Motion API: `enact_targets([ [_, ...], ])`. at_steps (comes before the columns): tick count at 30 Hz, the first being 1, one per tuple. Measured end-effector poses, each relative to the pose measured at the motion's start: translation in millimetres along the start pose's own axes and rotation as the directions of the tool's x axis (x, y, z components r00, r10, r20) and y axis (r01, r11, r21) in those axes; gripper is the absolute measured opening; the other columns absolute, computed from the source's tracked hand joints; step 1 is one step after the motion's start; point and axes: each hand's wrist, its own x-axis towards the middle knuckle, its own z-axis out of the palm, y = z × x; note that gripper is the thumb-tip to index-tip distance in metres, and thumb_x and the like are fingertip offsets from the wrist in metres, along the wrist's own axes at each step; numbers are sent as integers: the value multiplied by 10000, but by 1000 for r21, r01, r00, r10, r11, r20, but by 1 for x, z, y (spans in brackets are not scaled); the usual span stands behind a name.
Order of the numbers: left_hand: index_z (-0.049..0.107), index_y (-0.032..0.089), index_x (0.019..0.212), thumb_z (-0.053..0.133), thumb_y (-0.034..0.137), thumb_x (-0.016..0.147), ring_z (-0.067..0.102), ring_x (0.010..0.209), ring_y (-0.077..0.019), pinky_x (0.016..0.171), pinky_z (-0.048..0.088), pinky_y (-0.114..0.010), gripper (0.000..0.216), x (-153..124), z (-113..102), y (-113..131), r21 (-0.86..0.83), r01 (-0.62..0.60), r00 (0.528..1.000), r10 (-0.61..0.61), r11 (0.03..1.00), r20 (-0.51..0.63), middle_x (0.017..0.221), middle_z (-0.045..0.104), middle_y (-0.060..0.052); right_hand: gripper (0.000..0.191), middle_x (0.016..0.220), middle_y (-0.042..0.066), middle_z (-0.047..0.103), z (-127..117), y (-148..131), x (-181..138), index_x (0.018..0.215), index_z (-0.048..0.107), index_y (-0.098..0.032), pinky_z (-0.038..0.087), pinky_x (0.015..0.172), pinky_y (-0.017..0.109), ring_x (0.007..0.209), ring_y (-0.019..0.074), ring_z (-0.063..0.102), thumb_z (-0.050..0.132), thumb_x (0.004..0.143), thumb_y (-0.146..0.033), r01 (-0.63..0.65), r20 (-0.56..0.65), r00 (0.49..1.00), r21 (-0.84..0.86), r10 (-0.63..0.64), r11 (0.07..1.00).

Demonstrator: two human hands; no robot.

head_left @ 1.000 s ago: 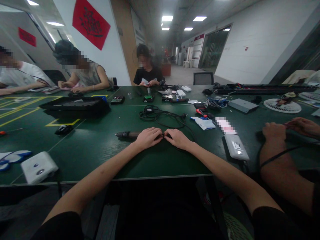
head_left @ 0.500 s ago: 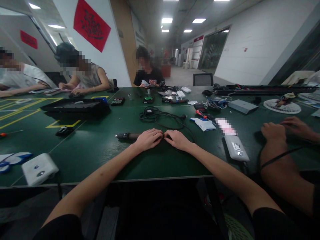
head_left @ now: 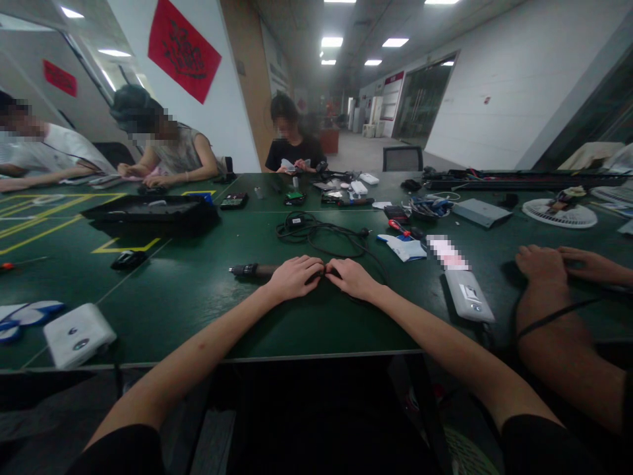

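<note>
A dark, rod-shaped tool lies flat on the green table, its tip pointing left. My left hand is closed over the tool's right end. My right hand meets it fingertip to fingertip, pinched on a small dark part or cable end that I cannot make out. A black cable runs from behind my hands to a loose coil farther back.
A white device sits at the near left edge, a grey-white one to my right. A co-worker's forearms rest at the right. A black tray, a mouse and scattered electronics lie farther back, where other people sit.
</note>
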Motion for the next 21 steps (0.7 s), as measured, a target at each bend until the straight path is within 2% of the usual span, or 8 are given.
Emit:
enact_targets([
  [6,609,237,1198,519,382,1036,638,1106,-232,935,526,-379,235,0,-1,1,1,32,999,-32,1000,5,1257,664,-73,96,1085,74,703,-1,-1,-1,1101,610,-197,461,903,334,979,214,661,601,1016,-240,-4,1,1000,13,4,1000],
  [12,608,248,1224,532,342,1023,631,1126,-236,931,526,-385,234,0,-1,2,9,9,1000,-10,1000,14,1304,648,-70,95,1072,70,704,1,1,0,1103,610,-199,462,908,332,973,212,667,604,1017,-240,3,-5,1000,13,-3,1000],
  [16,603,238,1223,556,392,1015,634,1106,-239,929,531,-393,263,0,-1,1,8,33,999,-33,999,5,1291,654,-71,101,1078,74,703,1,1,0,1108,611,-195,464,899,334,975,213,667,599,1021,-245,0,-10,1000,4,0,1000],
  [21,604,248,1221,542,327,1017,627,1144,-231,947,527,-386,228,0,-2,1,9,-2,1000,2,1000,22,1324,641,-67,94,1075,71,703,-1,-1,0,1105,607,-195,463,908,331,976,208,667,595,1024,-241,0,7,1000,-4,0,1000],
])
